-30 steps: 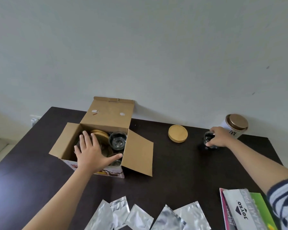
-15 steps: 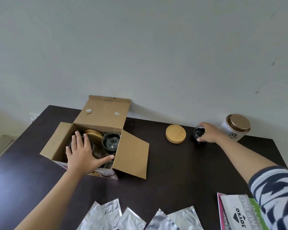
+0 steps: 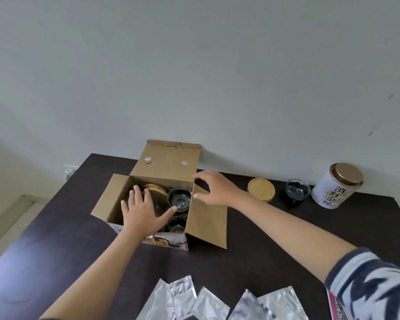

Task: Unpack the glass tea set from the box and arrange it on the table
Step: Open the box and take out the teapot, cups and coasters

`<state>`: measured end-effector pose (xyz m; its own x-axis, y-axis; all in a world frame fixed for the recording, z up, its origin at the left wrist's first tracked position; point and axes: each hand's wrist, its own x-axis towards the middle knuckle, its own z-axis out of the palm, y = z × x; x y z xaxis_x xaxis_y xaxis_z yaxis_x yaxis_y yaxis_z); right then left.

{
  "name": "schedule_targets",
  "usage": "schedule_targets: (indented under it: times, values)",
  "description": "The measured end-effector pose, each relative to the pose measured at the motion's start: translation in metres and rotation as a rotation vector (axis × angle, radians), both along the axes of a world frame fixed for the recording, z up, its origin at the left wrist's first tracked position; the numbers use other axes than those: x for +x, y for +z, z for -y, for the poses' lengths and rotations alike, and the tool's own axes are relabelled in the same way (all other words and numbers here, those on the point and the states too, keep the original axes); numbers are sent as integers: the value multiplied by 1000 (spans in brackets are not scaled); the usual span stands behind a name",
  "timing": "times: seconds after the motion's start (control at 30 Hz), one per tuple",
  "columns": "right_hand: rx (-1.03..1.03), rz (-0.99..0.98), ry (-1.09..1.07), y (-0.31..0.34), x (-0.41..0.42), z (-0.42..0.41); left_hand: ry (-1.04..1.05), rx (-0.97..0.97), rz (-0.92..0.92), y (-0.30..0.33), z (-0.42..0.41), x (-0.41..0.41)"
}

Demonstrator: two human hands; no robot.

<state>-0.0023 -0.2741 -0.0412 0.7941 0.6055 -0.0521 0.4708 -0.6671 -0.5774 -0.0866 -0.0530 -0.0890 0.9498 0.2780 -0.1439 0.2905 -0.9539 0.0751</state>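
Shiny silver foil packets (image 3: 208, 301) lie nearest on the dark brown table (image 3: 252, 257). The brown cardboard box (image 3: 162, 197) stands open, mouth up, with round glass cups (image 3: 179, 197) inside. The left hand (image 3: 143, 211) lies flat over it, fingers spread, holding nothing. The right hand (image 3: 217, 190) hovers open above the right flap. Farther right, a small glass cup (image 3: 297, 192) stands upright.

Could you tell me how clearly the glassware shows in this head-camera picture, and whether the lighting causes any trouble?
Head view: soft, even light, no harsh shadows; the glass cup nearly vanishes against the dark table; wide-angle bending at the edges; foil pouches show mild glare.
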Motion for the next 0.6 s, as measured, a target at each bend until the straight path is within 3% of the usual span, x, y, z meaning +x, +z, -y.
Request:
schedule_targets:
  times: [0.2,0.6]
  values:
    - [-332,39,47,-11,-5,-67,134,44,-1,8,-43,1]
    - [-577,174,-110,-28,-12,-103,146,-72,39,-10,-63,1]
